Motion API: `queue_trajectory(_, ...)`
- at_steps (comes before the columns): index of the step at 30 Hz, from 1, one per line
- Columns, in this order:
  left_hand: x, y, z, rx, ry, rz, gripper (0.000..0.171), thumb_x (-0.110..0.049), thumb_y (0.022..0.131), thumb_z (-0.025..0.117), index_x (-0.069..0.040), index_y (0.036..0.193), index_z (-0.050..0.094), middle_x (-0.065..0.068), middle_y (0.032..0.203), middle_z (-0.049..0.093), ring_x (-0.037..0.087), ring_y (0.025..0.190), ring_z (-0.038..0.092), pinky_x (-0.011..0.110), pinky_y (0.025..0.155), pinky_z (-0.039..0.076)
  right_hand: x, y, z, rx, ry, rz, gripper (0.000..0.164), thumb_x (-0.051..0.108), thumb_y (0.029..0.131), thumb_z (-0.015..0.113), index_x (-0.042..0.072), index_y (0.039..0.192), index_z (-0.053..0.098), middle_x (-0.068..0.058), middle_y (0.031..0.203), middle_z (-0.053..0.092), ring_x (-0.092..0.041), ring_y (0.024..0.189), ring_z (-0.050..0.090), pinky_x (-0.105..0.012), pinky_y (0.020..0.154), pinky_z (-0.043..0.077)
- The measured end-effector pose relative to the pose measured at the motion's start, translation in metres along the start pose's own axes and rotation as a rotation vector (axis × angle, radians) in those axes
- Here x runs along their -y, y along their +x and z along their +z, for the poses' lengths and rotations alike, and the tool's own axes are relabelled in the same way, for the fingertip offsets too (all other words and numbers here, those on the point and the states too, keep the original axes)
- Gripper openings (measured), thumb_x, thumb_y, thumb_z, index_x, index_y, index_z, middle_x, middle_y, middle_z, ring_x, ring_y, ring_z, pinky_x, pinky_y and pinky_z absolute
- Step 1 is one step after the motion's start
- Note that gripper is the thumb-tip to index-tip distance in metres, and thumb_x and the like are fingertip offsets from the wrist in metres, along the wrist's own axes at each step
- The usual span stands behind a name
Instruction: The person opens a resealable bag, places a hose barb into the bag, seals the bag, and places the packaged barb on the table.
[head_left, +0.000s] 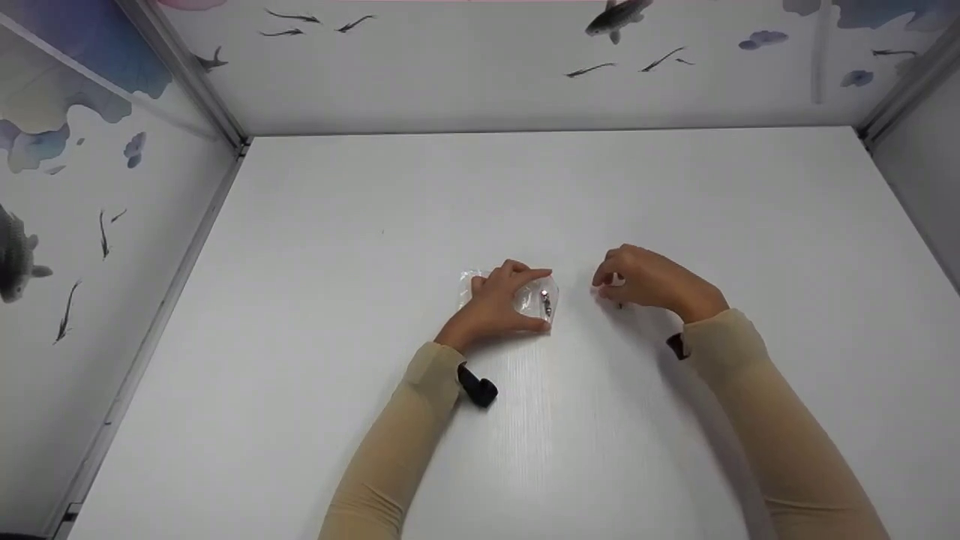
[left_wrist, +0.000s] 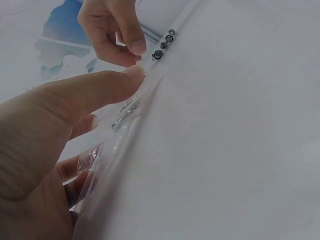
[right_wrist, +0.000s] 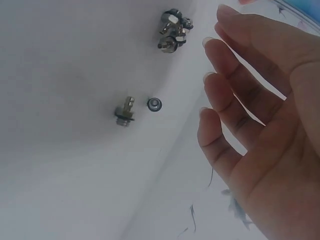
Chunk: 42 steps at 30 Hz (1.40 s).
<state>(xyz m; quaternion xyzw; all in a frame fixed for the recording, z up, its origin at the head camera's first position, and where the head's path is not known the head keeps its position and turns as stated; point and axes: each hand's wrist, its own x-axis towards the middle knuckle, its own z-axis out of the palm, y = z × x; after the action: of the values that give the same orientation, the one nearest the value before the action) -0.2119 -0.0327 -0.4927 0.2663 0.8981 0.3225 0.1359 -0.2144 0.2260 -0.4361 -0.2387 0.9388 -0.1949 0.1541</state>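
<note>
A clear plastic bag lies on the white table, with small metal fittings showing through it. My left hand grips the bag, its thumb at the near edge and its index finger at the far edge. In the left wrist view, the bag's film bulges between thumb and fingers. To the right, my right hand hovers low with fingers loosely bent. Its thumb and fingertips stand apart in the right wrist view, nothing between them. Beside them are a cluster of metal fittings, a single fitting and another seen end-on.
The white tabletop is enclosed by a back panel and a left panel printed with fish. Black straps show at both wrists below the beige sleeves.
</note>
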Motion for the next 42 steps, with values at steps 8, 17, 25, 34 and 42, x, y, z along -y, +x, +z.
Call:
queue_trajectory(8, 0.0, 0.0, 0.001, -0.002, 0.0, -0.011, 0.081, -0.045, 0.073, 0.08, -0.037, 0.144, 0.042, -0.001, 0.132, 0.042, 0.017, 0.121, 0.045, 0.04, 0.094, 0.02, -0.005, -0.003, 0.003, -0.011, -0.026, -0.024, 0.018, 0.005, 0.085, 0.07, 0.004, 0.102, 0.074, -0.01, 0.1, 0.07, -0.025, 0.094, 0.061, -0.042, 0.084, 0.051)
queue_trajectory(17, -0.002, -0.002, 0.001, 0.004, 0.002, -0.014, 0.081, -0.044, 0.074, 0.08, -0.036, 0.145, 0.041, -0.001, 0.134, 0.042, 0.018, 0.122, 0.044, 0.039, 0.092, 0.021, -0.009, -0.006, 0.005, 0.001, -0.034, 0.009, 0.019, 0.005, 0.083, 0.072, 0.007, 0.101, 0.075, -0.007, 0.1, 0.069, -0.023, 0.096, 0.059, -0.041, 0.086, 0.05)
queue_trajectory(25, -0.002, -0.001, 0.0, 0.006, -0.002, -0.013, 0.081, -0.042, 0.073, 0.08, -0.033, 0.145, 0.042, 0.001, 0.134, 0.042, 0.017, 0.124, 0.043, 0.04, 0.093, 0.021, -0.011, -0.007, 0.006, -0.015, -0.046, -0.04, 0.018, 0.001, 0.081, 0.072, 0.007, 0.098, 0.076, -0.006, 0.096, 0.069, -0.022, 0.092, 0.058, -0.039, 0.083, 0.05)
queue_trajectory(34, -0.003, -0.001, 0.0, 0.0, 0.015, -0.013, 0.081, -0.044, 0.073, 0.08, -0.035, 0.144, 0.043, 0.0, 0.134, 0.043, 0.018, 0.124, 0.043, 0.04, 0.092, 0.021, -0.013, -0.006, 0.008, -0.03, -0.061, -0.039, 0.015, 0.002, 0.081, 0.072, 0.008, 0.095, 0.076, -0.003, 0.092, 0.068, -0.019, 0.089, 0.06, -0.037, 0.081, 0.051)
queue_trajectory(42, -0.001, 0.0, 0.0, -0.001, 0.011, -0.013, 0.081, -0.044, 0.073, 0.081, -0.035, 0.144, 0.043, 0.0, 0.134, 0.043, 0.018, 0.124, 0.044, 0.04, 0.092, 0.021, -0.01, -0.005, 0.009, -0.016, -0.061, 0.01, 0.014, 0.005, 0.084, 0.07, 0.007, 0.096, 0.075, -0.004, 0.094, 0.067, -0.02, 0.09, 0.059, -0.039, 0.083, 0.051)
